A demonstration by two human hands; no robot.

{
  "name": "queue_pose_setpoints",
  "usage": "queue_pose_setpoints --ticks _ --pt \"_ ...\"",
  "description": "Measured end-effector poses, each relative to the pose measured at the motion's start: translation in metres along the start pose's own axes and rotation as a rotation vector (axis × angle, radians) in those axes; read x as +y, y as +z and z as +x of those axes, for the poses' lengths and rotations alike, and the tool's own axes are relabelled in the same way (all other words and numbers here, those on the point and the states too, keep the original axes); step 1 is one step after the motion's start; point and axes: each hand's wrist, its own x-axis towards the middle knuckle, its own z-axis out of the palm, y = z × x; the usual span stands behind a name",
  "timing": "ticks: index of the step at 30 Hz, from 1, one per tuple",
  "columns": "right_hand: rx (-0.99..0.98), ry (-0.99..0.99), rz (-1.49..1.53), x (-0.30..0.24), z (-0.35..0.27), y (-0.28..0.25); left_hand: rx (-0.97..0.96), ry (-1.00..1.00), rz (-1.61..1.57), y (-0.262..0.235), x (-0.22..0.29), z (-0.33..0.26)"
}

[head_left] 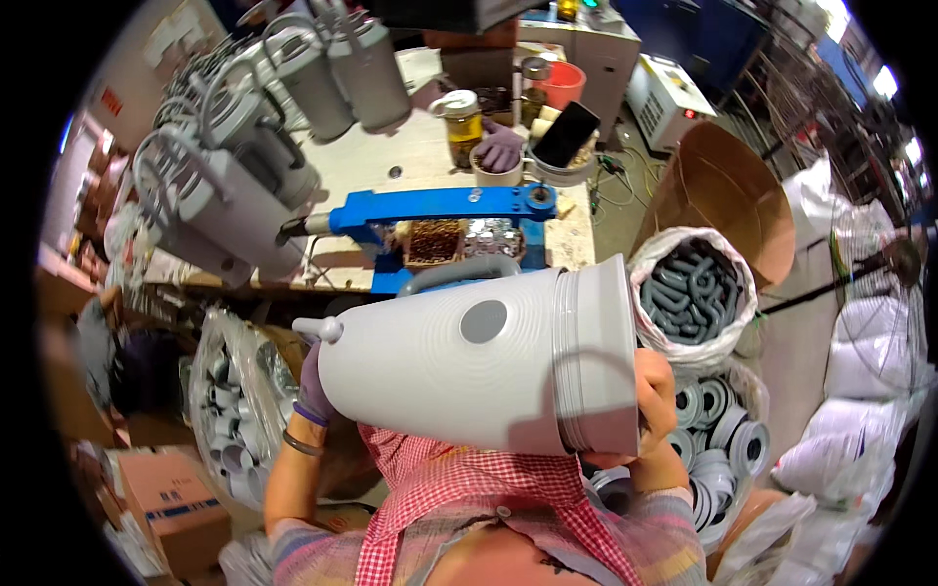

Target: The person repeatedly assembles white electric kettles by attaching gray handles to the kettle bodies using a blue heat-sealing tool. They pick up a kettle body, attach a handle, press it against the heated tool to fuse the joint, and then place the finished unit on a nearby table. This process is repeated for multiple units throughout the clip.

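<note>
A large light-grey plastic jug body (pixel 440 366) lies sideways in front of my chest, held between both hands. It has a darker oval patch, a grey loop handle (pixel 464 273) on its far side and a small nozzle (pixel 320 328) at its narrow left end. My left hand (pixel 313 386), in a purple glove, supports that narrow end from below; the jug body hides most of its fingers. Bare, my right hand (pixel 655 398) grips the wide ribbed rim at the right, partly hidden behind it. Just beyond is a blue lever press (pixel 440 203) on the bench.
Several grey canisters with handles (pixel 366 73) stand on the bench (pixel 420 146) at far left. Toward its far right are a jar (pixel 461 132), a glove (pixel 500 148) and a phone (pixel 567 135). Bags of grey handles (pixel 689 293), ring parts (pixel 723 430) and small fittings (pixel 234 420) flank me.
</note>
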Motion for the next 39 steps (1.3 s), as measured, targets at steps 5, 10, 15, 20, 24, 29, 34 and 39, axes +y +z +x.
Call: queue_pose_setpoints --ticks 5,10,15,20,24,29,34,39 --pt "-0.066 -0.069 0.097 0.005 0.032 0.016 0.044 0.219 1.081 -0.051 0.000 -0.037" --pt "-0.122 0.246 0.126 0.020 0.046 0.047 0.207 0.125 0.177 -0.054 0.009 -0.051" --pt "0.074 0.274 0.402 0.026 0.051 0.073 0.138 0.191 -0.116 -0.034 0.032 -0.064" --pt "-0.131 0.195 0.041 0.021 0.082 0.074 0.179 0.312 -0.302 -0.034 0.018 -0.069" --pt "-0.142 0.036 0.111 0.019 0.083 0.079 0.213 0.317 -0.256 -0.051 0.017 -0.068" --pt "-0.162 -0.086 0.123 0.002 0.085 0.073 0.143 0.163 0.070 -0.046 0.021 -0.062" --pt "-0.183 -0.120 0.169 -0.006 0.088 0.075 0.238 0.130 0.243 -0.047 0.005 -0.065" --pt "-0.005 0.051 0.406 0.025 0.085 0.101 0.445 0.328 0.191 -0.061 0.038 -0.078"
